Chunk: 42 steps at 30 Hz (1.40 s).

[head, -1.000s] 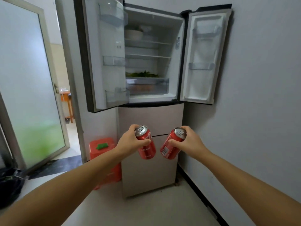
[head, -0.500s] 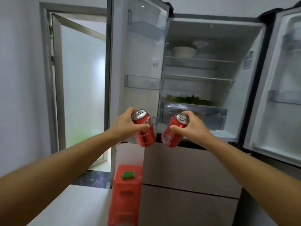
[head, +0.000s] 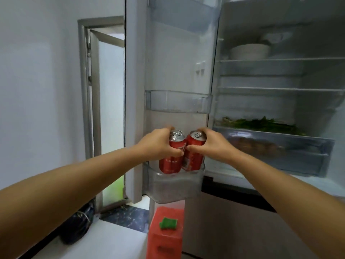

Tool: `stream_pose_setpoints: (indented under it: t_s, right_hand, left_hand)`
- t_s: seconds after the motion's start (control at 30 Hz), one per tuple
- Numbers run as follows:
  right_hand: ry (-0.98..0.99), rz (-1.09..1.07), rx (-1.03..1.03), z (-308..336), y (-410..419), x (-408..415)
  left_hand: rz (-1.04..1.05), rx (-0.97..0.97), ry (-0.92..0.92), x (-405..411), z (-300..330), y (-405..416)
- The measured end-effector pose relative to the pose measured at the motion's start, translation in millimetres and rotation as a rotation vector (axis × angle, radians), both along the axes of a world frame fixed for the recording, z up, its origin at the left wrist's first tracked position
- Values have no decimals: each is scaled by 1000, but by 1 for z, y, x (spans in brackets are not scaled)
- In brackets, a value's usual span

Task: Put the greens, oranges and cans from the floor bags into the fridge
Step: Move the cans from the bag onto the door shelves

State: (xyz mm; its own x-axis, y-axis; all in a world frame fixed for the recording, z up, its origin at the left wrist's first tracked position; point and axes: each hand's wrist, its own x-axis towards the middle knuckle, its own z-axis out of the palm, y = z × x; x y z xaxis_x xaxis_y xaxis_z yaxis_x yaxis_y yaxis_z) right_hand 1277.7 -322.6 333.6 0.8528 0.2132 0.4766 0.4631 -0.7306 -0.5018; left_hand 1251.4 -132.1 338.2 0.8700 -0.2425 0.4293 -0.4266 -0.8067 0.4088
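My left hand (head: 158, 143) grips a red can (head: 171, 161), and my right hand (head: 212, 144) grips a second red can (head: 193, 157). Both cans stand upright side by side, their bottoms dipping into the lowest clear bin (head: 173, 186) of the fridge's open left door (head: 179, 62). Inside the fridge, greens (head: 261, 125) lie on top of the clear drawer (head: 276, 152), which holds something orange-brown, blurred behind its front.
A middle door bin (head: 179, 100) hangs above my hands. A white bowl (head: 250, 51) sits on the top shelf. A red plastic stool (head: 165, 234) with a green item stands below the door. A dark bag (head: 78, 227) lies on the floor at left, by a doorway.
I have stepped closer to the fridge. Both hands moved forward and left, bringing the cans from in front of the drawer into the lowest bin of the left door.
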Motion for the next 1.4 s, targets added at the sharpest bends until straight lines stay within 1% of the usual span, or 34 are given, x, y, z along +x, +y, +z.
stream_pose_setpoints:
  t_s: [0.13, 0.23, 0.33, 0.43, 0.53, 0.67, 0.8, 0.9, 1.07, 1.13, 1.2, 1.27, 1.4]
  right_hand:
    - [146, 115, -150, -9, 0, 18]
    - [192, 172, -232, -18, -1, 26]
    - [156, 214, -277, -30, -6, 25]
    - [91, 216, -291, -38, -12, 23]
    - [96, 240, -292, -42, -16, 19]
    - [122, 259, -323, -38, -18, 13]
    - [124, 235, -331, -35, -25, 7]
    - [70, 196, -299, -30, -33, -3]
    - [-157, 216, -225, -33, -27, -26]
    - [-224, 273, -171, -47, -13, -37]
    - [-232, 346, -137, -68, 4, -50]
    - [-204, 401, -142, -93, 24, -63]
    - [-77, 515, -260, -149, 72, -97]
  left_hand:
    - [75, 14, 113, 12, -6, 4]
    - [119, 69, 177, 14, -14, 3]
    - [144, 82, 213, 13, -30, -2]
    - [138, 35, 210, 8, -40, -4]
    - [125, -10, 206, 0, -44, -9]
    - [126, 20, 235, -7, -44, -14]
    - [169, 7, 196, -14, -44, -17]
    - [216, -42, 144, -28, -41, -19]
    - [333, -69, -135, -69, -41, -13]
    - [381, -64, -186, -87, -54, -5]
    - [406, -73, -163, -105, -76, 4]
    - [441, -62, -103, -123, -102, 14]
    - [588, -78, 42, -171, -163, 42]
